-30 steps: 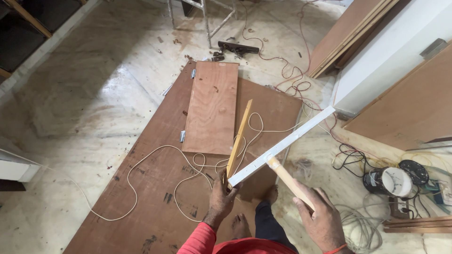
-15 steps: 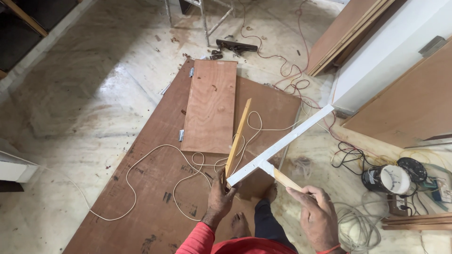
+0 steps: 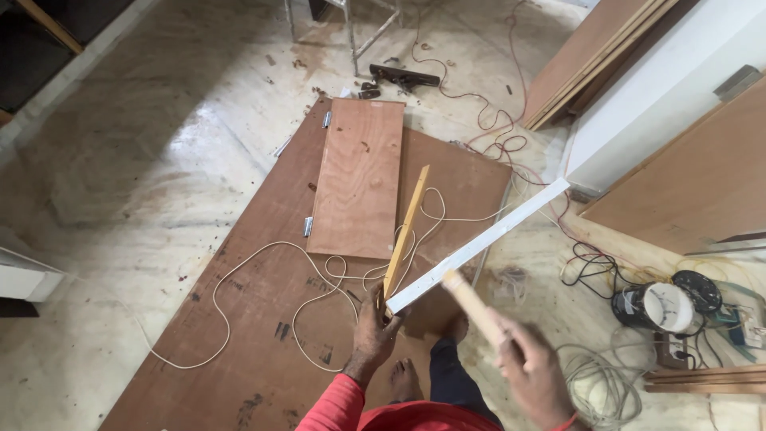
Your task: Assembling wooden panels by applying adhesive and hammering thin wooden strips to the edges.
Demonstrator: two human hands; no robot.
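The left hand [image 3: 373, 329] is closed around the near ends of two strips, where they meet just above the big plywood sheet [image 3: 239, 343] on the floor. One is a yellow wooden strip [image 3: 407, 230], which goes away from the person over the sheet. The other is a long white strip [image 3: 479, 246], which runs up and to the right, towards the white panel [image 3: 662, 96] that leans at the wall.

The right hand [image 3: 533, 373] is closed on a light wooden handle [image 3: 471, 307]. The picture is blurred there, so I cannot tell if the handle carries a tool head. A second ago this handle lay lower and more to the right; half a second ago its tip was near the white strip, and now the tip is again at the strip, close to the held corner, and the hand is blurred from motion. In my judgement this is a repeated striking near the joint.

A smaller plywood board [image 3: 359, 179] with hinges lies on the big sheet, and a white cord [image 3: 255, 263] loops across it. To the right, on the floor, lies a power tool [image 3: 662, 307] with tangled cables.
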